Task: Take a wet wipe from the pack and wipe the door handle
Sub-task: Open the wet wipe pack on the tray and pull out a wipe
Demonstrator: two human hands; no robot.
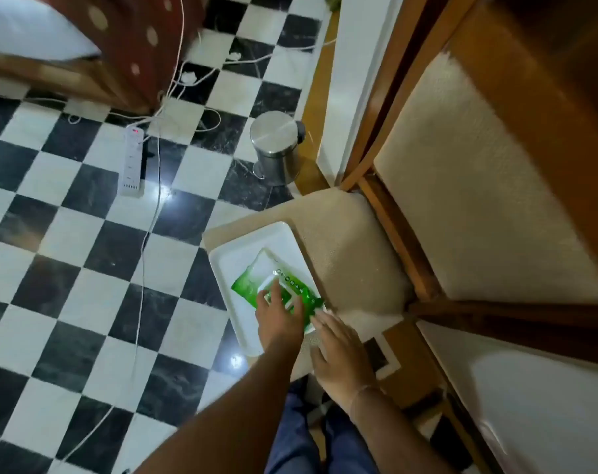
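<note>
A: Where's the green plastic wet-wipe pack [273, 285]?

B: Flat on the white rectangular tray [232, 261], toward its near right corner; the tray sits at the left edge of the beige upholstered chair seat [352, 254].

A: And the hands?

B: The left hand [278, 314] lies on the pack, fingers spread, gripping nothing. The right hand [342, 354] reaches its near corner, fingers loosely extended; whether it pinches anything, I can't tell.

A: Risks?

B: Peeling the flap without pinning the pack could slide it, or nudge the tray off the seat edge. No door handle is visible.
</note>
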